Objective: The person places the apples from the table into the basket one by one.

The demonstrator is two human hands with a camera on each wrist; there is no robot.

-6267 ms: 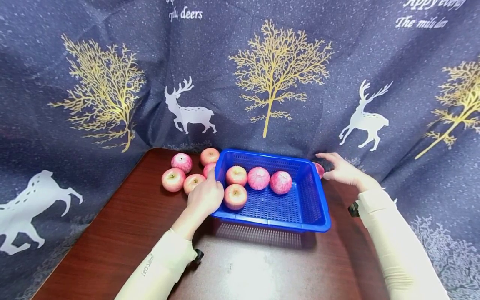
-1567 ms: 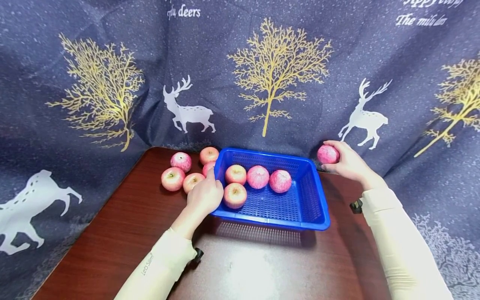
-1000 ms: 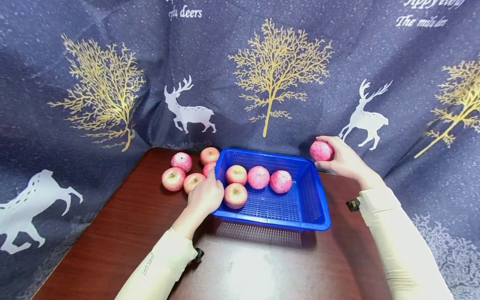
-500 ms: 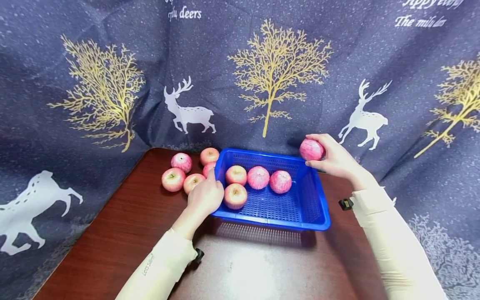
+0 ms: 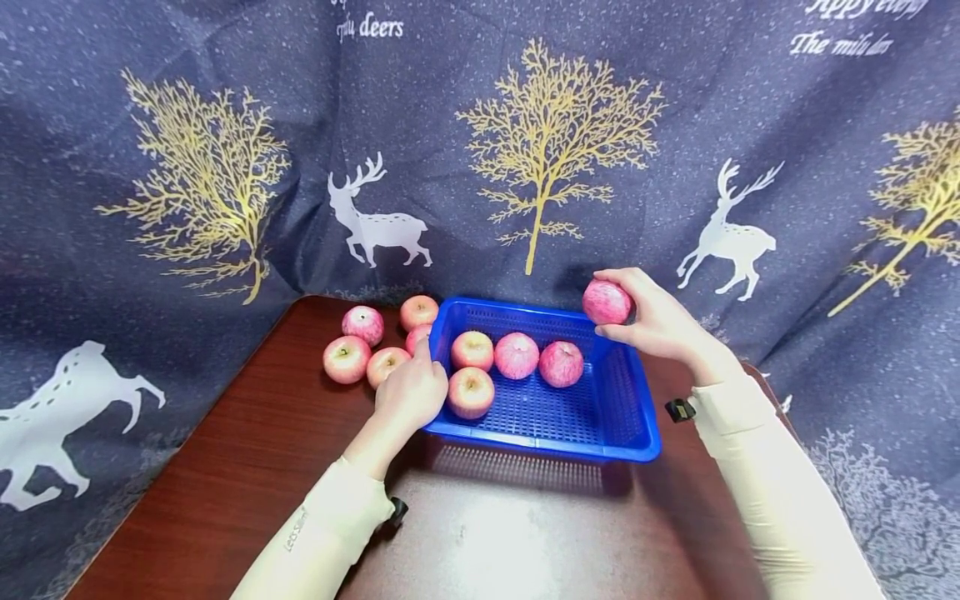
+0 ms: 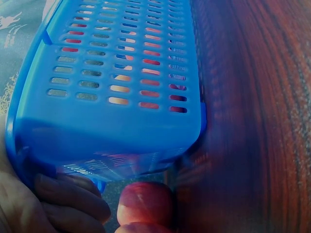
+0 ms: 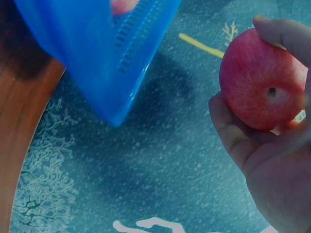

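My right hand (image 5: 660,321) holds a pinkish-red apple (image 5: 606,302) between thumb and fingers, above the back right part of a blue plastic basket (image 5: 517,442). In the right wrist view that apple (image 7: 257,82) shows its dimpled end. My left hand (image 5: 412,392) grips the basket's left rim; in the left wrist view its fingers (image 6: 73,199) curl beneath the rim. Two yellowish-red apples, a front one (image 5: 471,392) and a back one (image 5: 472,352), lie at the basket's left end. Two pinker apples, one in the middle (image 5: 517,356) and one further right (image 5: 561,364), lie beside them.
Left of the basket several loose apples (image 5: 347,359) lie on the dark brown table (image 5: 247,450); one is partly hidden by the basket and my left hand. A dark blue cloth (image 5: 420,108) with deer and trees hangs right behind the table.
My right hand has picked up the apple from beyond the basket's right end, lifted it and carried it left, over the basket. My left hand has stayed on the rim.
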